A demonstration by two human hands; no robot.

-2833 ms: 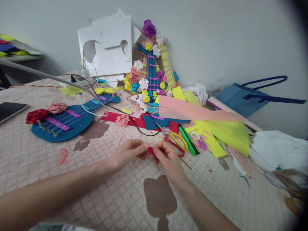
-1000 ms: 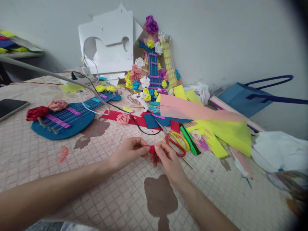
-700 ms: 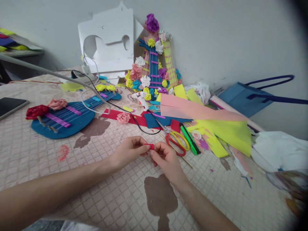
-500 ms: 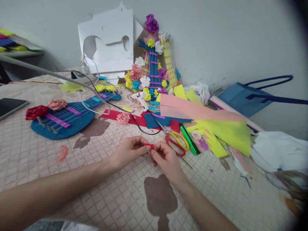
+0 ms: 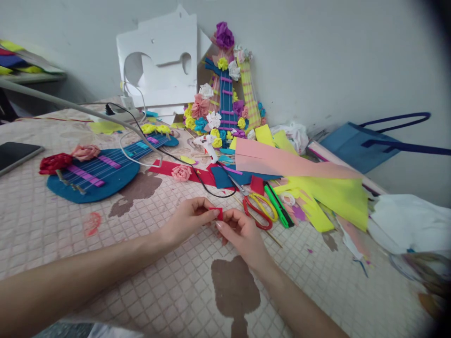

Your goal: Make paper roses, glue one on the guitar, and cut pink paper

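"Paper piece [image 5: 217, 212], small and red: where does it sit?"

"Up in front of you, pinched between the thumb and fingers of your left hand [image 5: 188, 220]. It juts rightward from that grip, toward your right hand [image 5: 248, 234]. Which way its long axis runs is hard to tell; your thumb covers part of it."

"Which hand is nearer?"

"Your left has it. Your right fingertips curl just beside its right edge; whether they grip anything, I cannot tell."

"And around them?"

"Scissors [image 5: 245, 206] with red and yellow handles lie near your right fingers, a green utility knife [image 5: 278, 204] beside them. Beyond your hands, a black cable [image 5: 221, 196] loops over a red paper strip [image 5: 158, 166] bearing a pink paper rose [image 5: 182, 173]. Farther back is a white glue gun [image 5: 210, 151]. A blue guitar cutout [image 5: 116, 183] lies to the left"
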